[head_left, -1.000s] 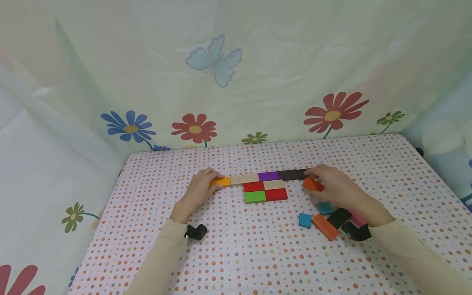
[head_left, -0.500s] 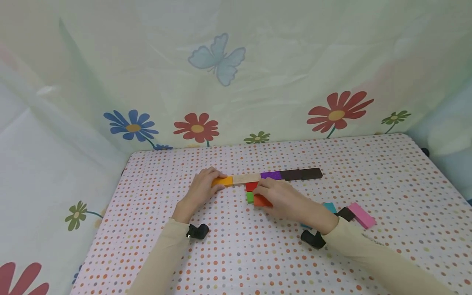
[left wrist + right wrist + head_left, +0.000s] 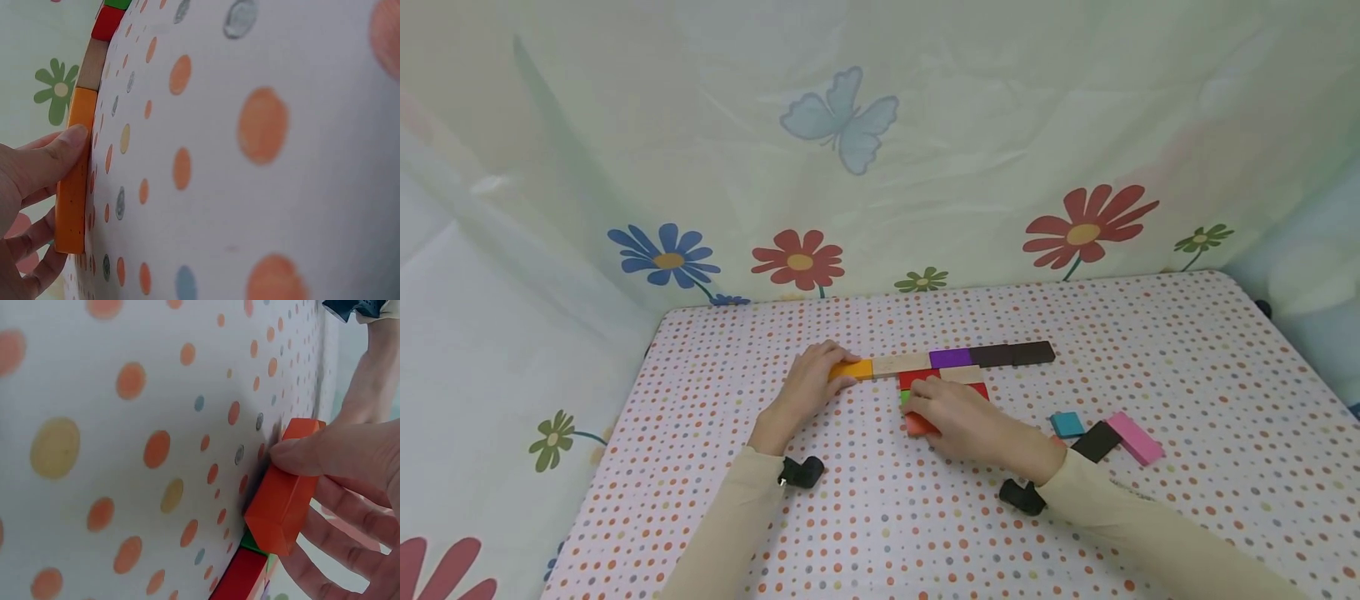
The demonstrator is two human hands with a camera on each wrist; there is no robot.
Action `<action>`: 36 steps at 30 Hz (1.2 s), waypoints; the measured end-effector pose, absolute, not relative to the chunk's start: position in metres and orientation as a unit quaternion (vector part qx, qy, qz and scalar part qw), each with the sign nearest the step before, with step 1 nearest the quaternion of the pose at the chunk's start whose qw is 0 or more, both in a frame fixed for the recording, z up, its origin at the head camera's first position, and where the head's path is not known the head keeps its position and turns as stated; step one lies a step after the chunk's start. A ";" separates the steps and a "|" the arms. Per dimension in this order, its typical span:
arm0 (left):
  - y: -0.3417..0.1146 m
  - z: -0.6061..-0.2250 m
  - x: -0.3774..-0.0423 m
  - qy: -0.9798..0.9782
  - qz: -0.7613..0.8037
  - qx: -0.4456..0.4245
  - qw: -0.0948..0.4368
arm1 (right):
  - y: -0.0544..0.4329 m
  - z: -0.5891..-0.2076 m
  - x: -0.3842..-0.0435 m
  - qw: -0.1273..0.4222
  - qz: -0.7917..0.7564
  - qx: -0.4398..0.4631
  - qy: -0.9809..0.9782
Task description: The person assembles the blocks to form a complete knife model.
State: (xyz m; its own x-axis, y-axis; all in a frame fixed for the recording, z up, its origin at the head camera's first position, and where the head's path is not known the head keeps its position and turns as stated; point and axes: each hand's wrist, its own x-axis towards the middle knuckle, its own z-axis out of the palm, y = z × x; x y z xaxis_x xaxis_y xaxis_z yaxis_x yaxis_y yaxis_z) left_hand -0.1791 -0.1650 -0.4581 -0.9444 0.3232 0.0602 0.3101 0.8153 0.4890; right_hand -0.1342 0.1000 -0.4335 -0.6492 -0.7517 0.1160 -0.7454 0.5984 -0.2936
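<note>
At the left end of a row of blocks, my left hand point(image 3: 805, 385) grips a yellow-orange block point(image 3: 75, 181) between thumb and fingers. Rightward from it run a pale wood block point(image 3: 901, 364), a purple one point(image 3: 951, 358), a dark brown one point(image 3: 992, 357) and a black one point(image 3: 1033, 352). Two shorter rows lie in front: a red block point(image 3: 916, 379) beside a pale one point(image 3: 961, 374), then a green one point(image 3: 253, 542) beside another red one point(image 3: 240, 578), both partly hidden. My right hand point(image 3: 962, 421) pinches an orange block point(image 3: 281, 494), tilted, close to the green block.
To the right lie loose blocks: a blue one point(image 3: 1067, 425), a black one point(image 3: 1097, 442) and a pink one point(image 3: 1137, 438). My right forearm covers part of that area. Behind the dotted tabletop point(image 3: 865, 533) hangs a flowered cloth point(image 3: 970, 150).
My right hand has carried the orange block leftward from beside the loose pieces to the short rows, then slightly nearer to me. My left hand stays on the yellow-orange block.
</note>
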 end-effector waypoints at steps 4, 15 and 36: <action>-0.164 -0.459 -0.180 0.953 0.252 0.167 0.013 | 0.099 -0.437 -0.135 -0.002 -0.154 -0.422 0.893; -0.163 -0.456 -0.181 0.955 0.244 0.168 0.014 | 0.095 -0.437 -0.132 -0.005 -0.138 -0.419 0.897; -0.165 -0.458 -0.181 0.954 0.245 0.173 0.005 | 0.095 -0.442 -0.125 -0.035 -0.134 -0.423 0.895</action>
State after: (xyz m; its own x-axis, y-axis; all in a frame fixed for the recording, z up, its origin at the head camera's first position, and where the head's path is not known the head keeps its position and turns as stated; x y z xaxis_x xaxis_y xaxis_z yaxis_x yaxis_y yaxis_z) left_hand -0.1806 -0.1646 -0.4577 -0.9403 0.3321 0.0749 0.3271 0.8206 0.4686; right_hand -0.1247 0.0952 -0.4416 -0.6391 -0.7488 0.1757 -0.7674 0.6059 -0.2095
